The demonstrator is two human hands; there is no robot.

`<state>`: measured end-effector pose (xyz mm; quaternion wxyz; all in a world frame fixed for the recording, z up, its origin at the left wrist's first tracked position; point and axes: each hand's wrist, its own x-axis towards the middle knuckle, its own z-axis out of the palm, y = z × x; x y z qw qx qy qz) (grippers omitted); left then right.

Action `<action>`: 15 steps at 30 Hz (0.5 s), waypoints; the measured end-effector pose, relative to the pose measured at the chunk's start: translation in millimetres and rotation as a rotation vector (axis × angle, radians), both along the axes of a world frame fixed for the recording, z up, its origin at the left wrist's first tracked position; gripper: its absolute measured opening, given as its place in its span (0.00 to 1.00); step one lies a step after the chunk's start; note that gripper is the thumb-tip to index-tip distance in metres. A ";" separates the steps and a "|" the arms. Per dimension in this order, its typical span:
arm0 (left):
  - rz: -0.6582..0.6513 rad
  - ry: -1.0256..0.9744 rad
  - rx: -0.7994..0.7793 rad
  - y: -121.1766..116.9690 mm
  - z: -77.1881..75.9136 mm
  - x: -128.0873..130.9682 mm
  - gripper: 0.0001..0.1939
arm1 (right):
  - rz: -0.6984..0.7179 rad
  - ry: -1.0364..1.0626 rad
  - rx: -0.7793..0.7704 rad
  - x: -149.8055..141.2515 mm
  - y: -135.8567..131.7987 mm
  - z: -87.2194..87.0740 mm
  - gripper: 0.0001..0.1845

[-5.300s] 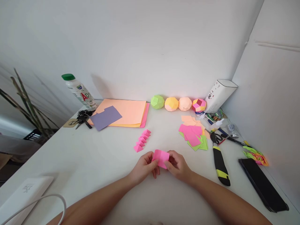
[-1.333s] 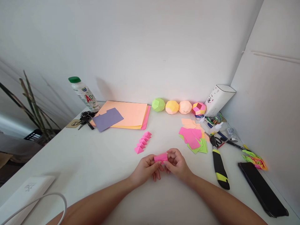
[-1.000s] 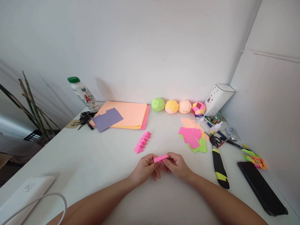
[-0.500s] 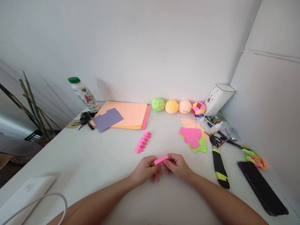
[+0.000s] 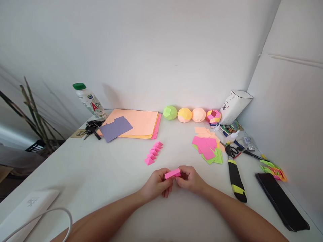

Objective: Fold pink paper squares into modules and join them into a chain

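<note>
A small folded pink paper strip [image 5: 172,173] is held up over the near part of the table, between my two hands. My left hand [image 5: 158,182] pinches its left end between thumb and fingers. At the right end, my right hand [image 5: 191,179] has its thumb and bent fingers closed on the paper. Just beyond, a row of several folded pink paper pieces [image 5: 153,153] lies on the white table. Farther right is a loose pile of pink paper pieces [image 5: 205,146], with green paper pieces [image 5: 218,156] under it.
Several faceted paper balls [image 5: 185,115] line the wall. Paper sheets [image 5: 137,121], a purple sheet [image 5: 114,128], keys [image 5: 93,127] and a bottle [image 5: 92,104] stand or lie left. A utility knife [image 5: 236,181], scissors [image 5: 230,151], glue bottle [image 5: 232,137] and black phone [image 5: 281,201] lie right.
The pink strip has shifted slightly left and down. My right hand's fingers have moved along its right end, and their lower tips have tucked in. The other things stay put.
</note>
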<state>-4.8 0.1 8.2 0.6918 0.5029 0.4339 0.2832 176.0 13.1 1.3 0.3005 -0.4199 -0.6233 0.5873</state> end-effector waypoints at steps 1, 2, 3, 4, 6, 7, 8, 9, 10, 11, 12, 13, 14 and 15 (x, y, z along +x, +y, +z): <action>-0.001 0.007 0.008 -0.5 -0.4 0.1 0.02 | -0.003 -0.016 0.009 -0.4 -0.3 -0.3 0.03; -0.003 0.014 0.018 -1.0 -1.1 0.1 0.01 | -0.005 -0.027 0.019 -0.8 -0.6 -0.5 0.03; -0.007 0.019 0.028 -1.4 -2.0 0.0 0.01 | -0.007 -0.033 0.030 -1.2 -0.8 -0.4 0.03; -0.014 0.023 0.038 -1.7 -3.1 -0.2 0.01 | -0.009 -0.036 0.043 -1.5 -1.1 -0.2 0.04; -0.029 0.025 0.052 -2.1 -4.8 -0.5 0.02 | -0.019 -0.034 0.063 -1.9 -1.3 0.9 0.05; -0.032 0.026 0.054 -2.0 -5.2 -0.7 0.02 | -0.024 -0.025 0.063 -1.9 -1.1 1.6 0.04; -0.032 0.026 0.052 -1.9 -5.2 -0.8 0.02 | -0.027 -0.010 0.050 -1.7 -0.9 2.3 0.04; -0.027 0.025 0.044 -1.7 -4.7 -0.8 0.02 | -0.030 0.011 0.025 -1.4 -0.4 3.0 0.03; -0.020 0.023 0.033 -1.4 -3.8 -0.7 0.01 | -0.035 0.037 -0.004 -0.8 0.1 3.6 0.03; -0.011 0.020 0.020 -1.1 -2.7 -0.5 0.01 | -0.039 0.064 -0.033 -0.1 0.8 4.1 0.02; -0.003 0.016 0.008 -0.8 -1.4 -0.3 0.01 | -0.043 0.091 -0.061 0.7 1.5 4.4 0.02; 0.006 0.012 -0.002 -0.4 -0.2 0.0 0.01 | -0.052 0.117 -0.083 1.7 2.2 4.6 0.02; 0.017 0.007 -0.008 0.1 0.9 0.2 0.02 | -0.065 0.146 -0.098 2.6 3.0 4.7 0.02; 0.028 0.001 -0.011 0.5 1.7 0.4 0.03 | -0.079 0.178 -0.109 3.5 3.6 4.7 0.03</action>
